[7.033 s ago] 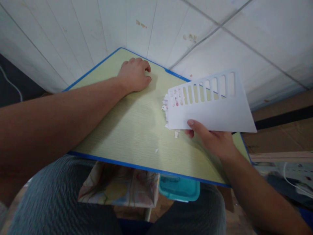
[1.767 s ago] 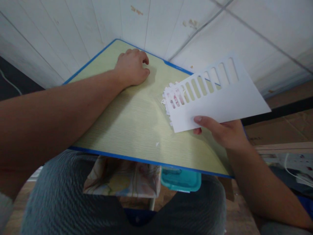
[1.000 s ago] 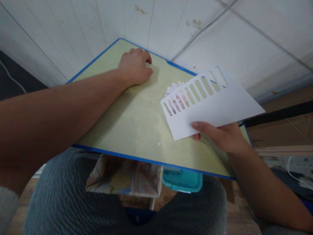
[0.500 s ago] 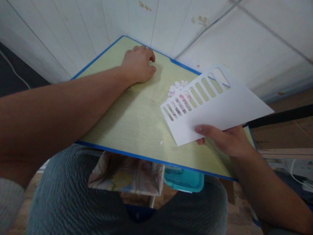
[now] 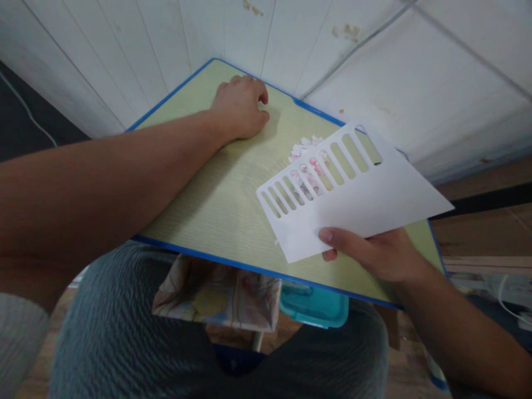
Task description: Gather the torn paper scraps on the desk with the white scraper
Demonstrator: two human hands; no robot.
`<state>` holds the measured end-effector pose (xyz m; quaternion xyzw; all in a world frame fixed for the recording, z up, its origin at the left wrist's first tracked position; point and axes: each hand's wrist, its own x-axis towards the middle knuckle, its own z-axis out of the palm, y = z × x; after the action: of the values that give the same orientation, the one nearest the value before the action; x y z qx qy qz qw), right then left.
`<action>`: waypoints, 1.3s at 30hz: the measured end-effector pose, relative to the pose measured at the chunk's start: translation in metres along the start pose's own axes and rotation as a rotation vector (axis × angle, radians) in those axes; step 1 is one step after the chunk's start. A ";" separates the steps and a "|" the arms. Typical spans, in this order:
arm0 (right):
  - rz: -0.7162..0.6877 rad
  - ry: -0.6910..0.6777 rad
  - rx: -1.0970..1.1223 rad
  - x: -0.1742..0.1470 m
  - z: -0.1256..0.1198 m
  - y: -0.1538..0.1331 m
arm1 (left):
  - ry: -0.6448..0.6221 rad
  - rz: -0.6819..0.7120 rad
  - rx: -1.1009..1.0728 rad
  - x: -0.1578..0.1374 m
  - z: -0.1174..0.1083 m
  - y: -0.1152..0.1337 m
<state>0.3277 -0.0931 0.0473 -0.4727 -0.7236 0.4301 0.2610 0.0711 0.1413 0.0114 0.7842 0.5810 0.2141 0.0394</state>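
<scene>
My right hand holds a white sheet of card or paper by its near edge, thumb on top and fingers underneath. A row of rounded slots of graded length is cut along the sheet's far side. It is held tilted above the table, and its slots show the tabletop and part of a small heap of pink-and-white paper cut-outs. The rest of that heap is visible just beyond the sheet. My left hand rests on the tabletop near the far edge, holding nothing, its fingers loosely bent and thumb apart from the index finger.
The pale green table has a blue rim and stands against a white panelled wall with a cable on it. Under the near edge are a patterned fabric item and a teal plastic container. Cardboard stands at the right.
My right hand has brought the slotted sheet slightly left and nearer to me, covering more of the table. My left hand stays in the same place on the tabletop.
</scene>
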 end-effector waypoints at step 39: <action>0.082 0.004 -0.006 -0.003 0.012 -0.009 | -0.018 0.024 0.023 -0.005 -0.006 0.005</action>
<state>0.3155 -0.1024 0.0497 -0.5037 -0.7042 0.4373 0.2434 0.0719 0.1345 0.0167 0.7933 0.5738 0.2009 0.0328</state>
